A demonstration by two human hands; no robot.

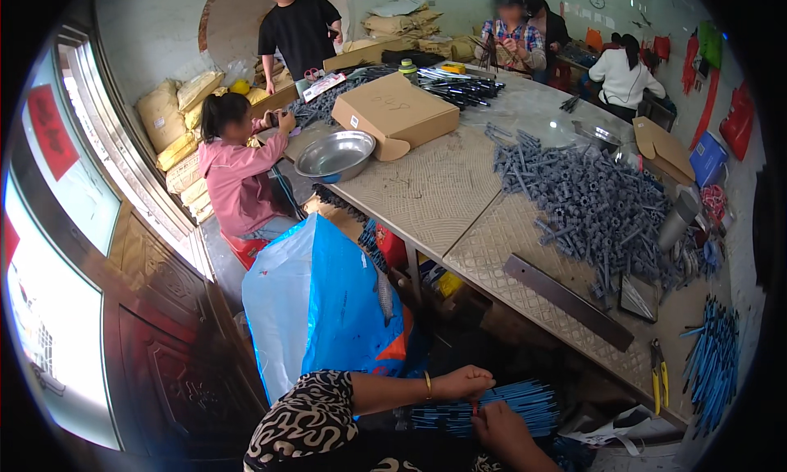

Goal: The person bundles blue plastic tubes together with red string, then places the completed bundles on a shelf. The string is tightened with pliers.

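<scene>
My left hand [463,383], with a gold bangle [428,386] at its wrist, is closed with the fingers curled in. Just below and to its right, my right hand [502,429] is closed too, thumb up. A small red piece [475,408] shows between the two hands; which hand grips it, I cannot tell. Under and around both hands lies a spread bundle of thin blue rods [529,402]. Left of the hands stands a large blue plastic sack [287,296], open at the top.
The table [410,193] holds a heap of grey plastic parts [590,201], a flat metal bar [566,302], yellow-handled pliers [660,378], more blue rods [711,361], a metal basin [334,155] and a cardboard box [398,115]. A person in pink [238,181] sits at the left; others work farther back.
</scene>
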